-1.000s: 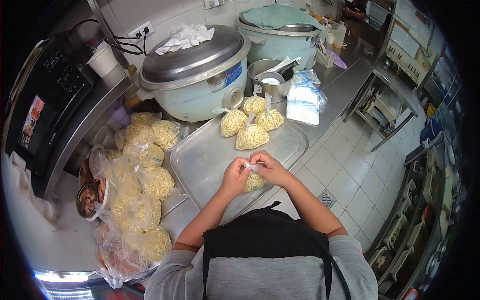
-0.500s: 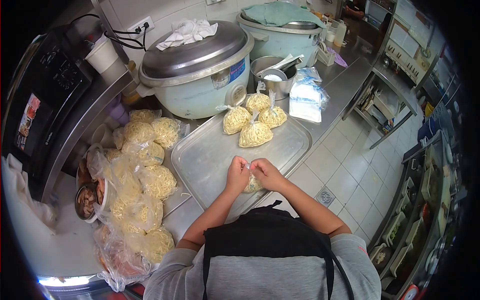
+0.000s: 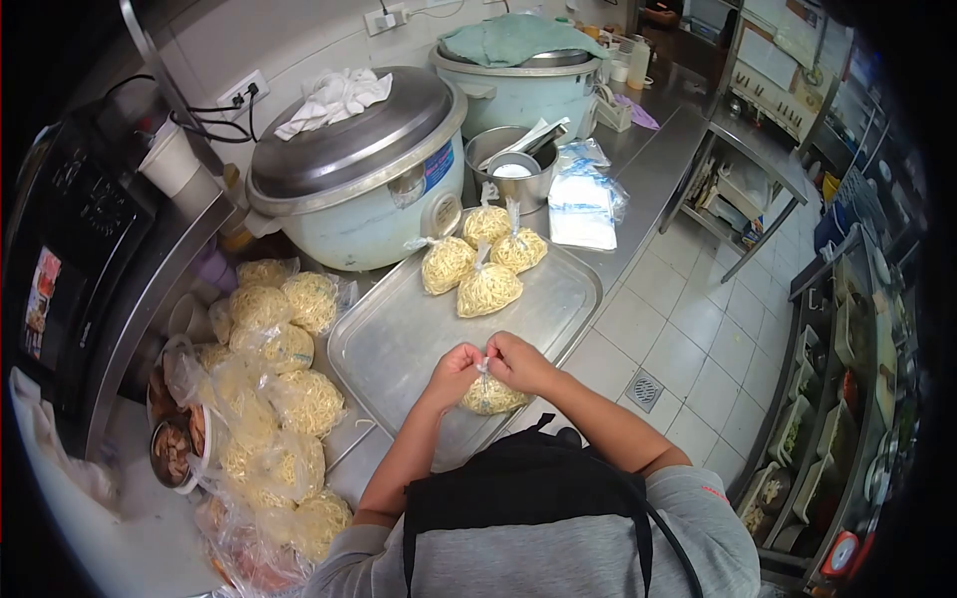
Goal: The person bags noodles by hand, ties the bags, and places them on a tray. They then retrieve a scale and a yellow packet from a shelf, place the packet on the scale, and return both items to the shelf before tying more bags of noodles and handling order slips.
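A clear plastic bag of noodles (image 3: 495, 396) rests on the near part of a metal tray (image 3: 384, 344), its twisted neck pointing up. My left hand (image 3: 459, 370) pinches the neck from the left. From the right, my right hand (image 3: 515, 361) pinches the same neck, the fingertips of both hands nearly meeting. Whether the neck is knotted cannot be made out behind the fingers. Farther back on the tray stand several tied noodle bags (image 3: 488, 289), grouped together with their necks upright.
More bagged noodles (image 3: 309, 402) are heaped left of the tray, by a bowl of meat (image 3: 171, 453). Behind stand a large lidded rice cooker (image 3: 349, 219), a steel pot (image 3: 533, 184) and a stack of plastic bags (image 3: 583, 219). Tiled floor (image 3: 688, 329) lies to the right.
The view has shifted, so the scene sits differently. Both hands remain on the bag's neck, now slightly higher above the noodles, and more of the bag shows below them.
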A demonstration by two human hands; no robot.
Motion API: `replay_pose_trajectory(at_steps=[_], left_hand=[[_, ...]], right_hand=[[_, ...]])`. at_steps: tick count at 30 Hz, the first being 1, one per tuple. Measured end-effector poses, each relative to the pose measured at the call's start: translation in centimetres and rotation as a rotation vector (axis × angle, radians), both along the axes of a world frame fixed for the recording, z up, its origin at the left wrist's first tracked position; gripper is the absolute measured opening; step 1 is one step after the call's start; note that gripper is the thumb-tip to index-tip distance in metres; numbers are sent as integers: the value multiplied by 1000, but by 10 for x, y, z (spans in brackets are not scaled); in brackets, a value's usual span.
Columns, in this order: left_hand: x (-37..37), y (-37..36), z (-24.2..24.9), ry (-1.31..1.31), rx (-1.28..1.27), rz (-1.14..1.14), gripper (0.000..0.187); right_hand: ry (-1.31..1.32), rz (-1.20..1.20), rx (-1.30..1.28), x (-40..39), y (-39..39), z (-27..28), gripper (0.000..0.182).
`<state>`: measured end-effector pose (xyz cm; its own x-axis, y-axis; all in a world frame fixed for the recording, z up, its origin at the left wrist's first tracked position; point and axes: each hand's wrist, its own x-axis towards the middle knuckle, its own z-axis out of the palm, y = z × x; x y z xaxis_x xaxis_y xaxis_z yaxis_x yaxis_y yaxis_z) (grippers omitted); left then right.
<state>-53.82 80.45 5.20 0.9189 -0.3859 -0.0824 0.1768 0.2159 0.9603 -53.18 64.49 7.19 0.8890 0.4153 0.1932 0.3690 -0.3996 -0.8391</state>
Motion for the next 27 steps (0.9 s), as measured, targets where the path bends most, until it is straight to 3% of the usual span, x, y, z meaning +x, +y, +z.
replay_pose_trajectory(at_steps=[2,6,11,14,17,20,24,26,27], left_hand=[[-3,3,-8,-25,43,10,12],[-6,-5,-13,-72,74,95,13],[-10,-30,9,-317,41,130,13],[7,-55,0,-455,302,260,14],[30,-86,14,-669,399,408,13],[65,-121,39,-576,113,497,13],[121,-130,4,-426,381,525,9],[129,-145,-2,-615,944,562,2],[129,-162,1,-629,859,661,2]], right_hand=[[288,-76,91,-2,4,-2,12],[-150,-29,93,-6,-1,6,8],[-142,-162,123,-3,-9,25,8],[-174,-194,202,-2,-25,52,7],[-258,-170,295,9,-50,69,7],[-331,-172,287,29,-96,76,11],[-243,-212,196,41,-194,77,20],[-127,-241,133,44,-260,68,22],[-45,-263,107,41,-292,58,22]])
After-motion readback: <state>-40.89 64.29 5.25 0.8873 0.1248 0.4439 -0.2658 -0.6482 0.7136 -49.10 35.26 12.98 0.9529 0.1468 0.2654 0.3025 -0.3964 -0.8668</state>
